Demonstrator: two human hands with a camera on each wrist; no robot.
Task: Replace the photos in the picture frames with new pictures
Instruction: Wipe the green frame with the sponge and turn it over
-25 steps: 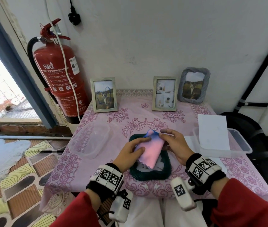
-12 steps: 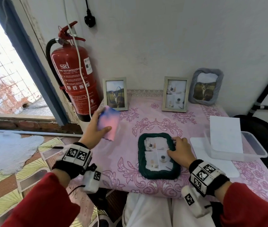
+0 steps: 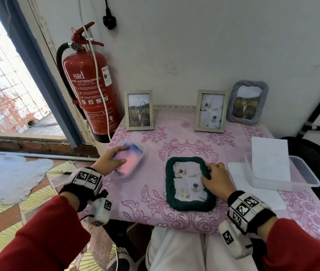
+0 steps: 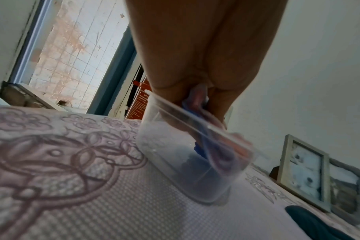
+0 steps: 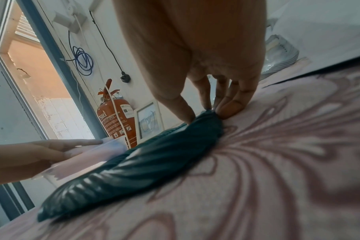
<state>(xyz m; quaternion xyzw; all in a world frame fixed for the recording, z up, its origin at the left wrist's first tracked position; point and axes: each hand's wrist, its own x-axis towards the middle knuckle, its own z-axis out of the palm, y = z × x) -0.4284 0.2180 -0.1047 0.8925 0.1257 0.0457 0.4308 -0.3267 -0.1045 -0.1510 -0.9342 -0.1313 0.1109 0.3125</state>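
A dark green frame [image 3: 189, 204] lies flat near the table's front edge with a white collage photo [image 3: 188, 178] in it. My right hand [image 3: 212, 173] sits on its right rim, thumb on the photo side and fingers on the outer edge; the right wrist view shows the fingertips [image 5: 230, 110] pinching that rim of the frame [image 5: 144, 162]. My left hand [image 3: 125, 154] holds a pink-and-blue photo [image 3: 133, 161] low inside a clear plastic tub [image 3: 144, 151] on the table's left side. In the left wrist view the photo [image 4: 197, 97] dips into the tub [image 4: 175, 162].
Two pale wooden frames [image 3: 138, 110] [image 3: 211, 111] and a grey frame [image 3: 247, 102] stand along the wall. A second clear tub [image 3: 304, 177] at right holds a white sheet [image 3: 270, 159], with paper [image 3: 239, 177] beneath. A red fire extinguisher [image 3: 90, 89] hangs left of the table.
My left hand carried the pink photo away from the green frame to the left and lowered it into the clear tub. My right hand stayed on the frame's right rim.
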